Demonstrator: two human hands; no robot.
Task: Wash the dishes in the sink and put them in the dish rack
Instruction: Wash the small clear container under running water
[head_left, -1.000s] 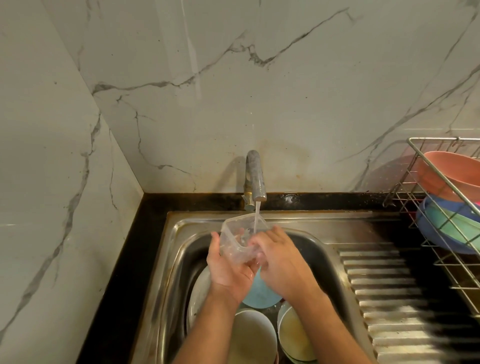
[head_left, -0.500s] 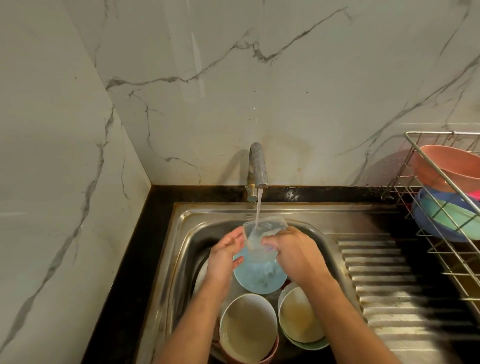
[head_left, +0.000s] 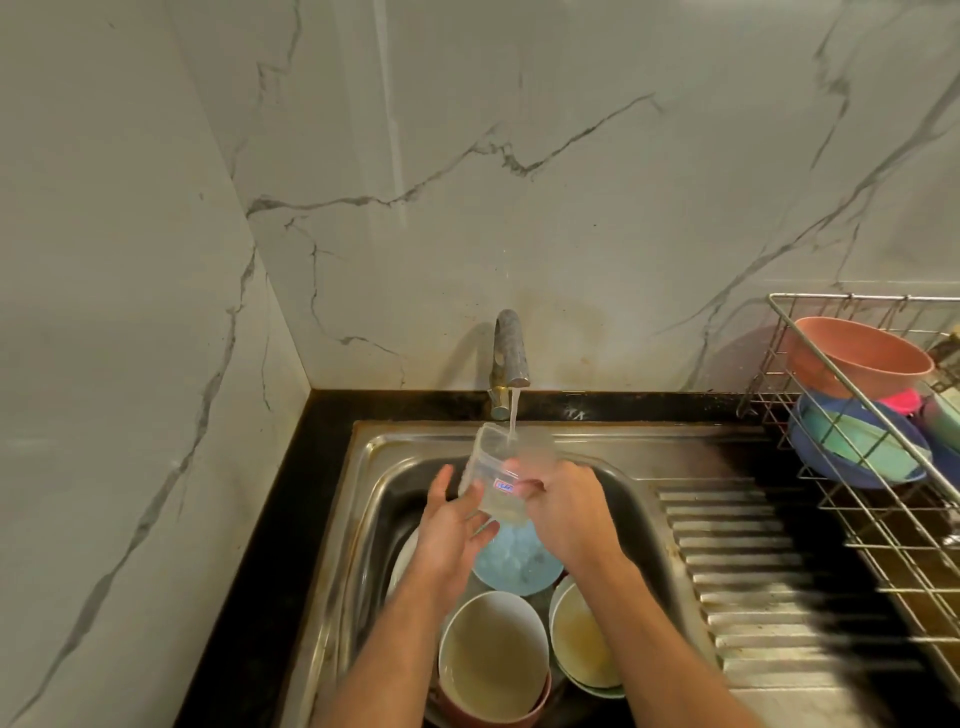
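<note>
i've got the clear plastic container (head_left: 498, 480) up under the tap (head_left: 509, 358), water running into its open mouth, and its long axis leans up and away from me, mouth toward the spout, base down toward the sink (head_left: 613, 457). my right hand (head_left: 566, 512) is wrapped round its right side, fingers curled on the wall, so that's the hand carrying it; my left hand (head_left: 449, 519) lies against the left side with fingers fairly straight, more steadying than gripping. the dish rack (head_left: 852, 457) sits off to the right, so i reckon the right hand is nearer for the transfer. there's a small red and blue label on the wall, but it's too blurred for me to read.
</note>
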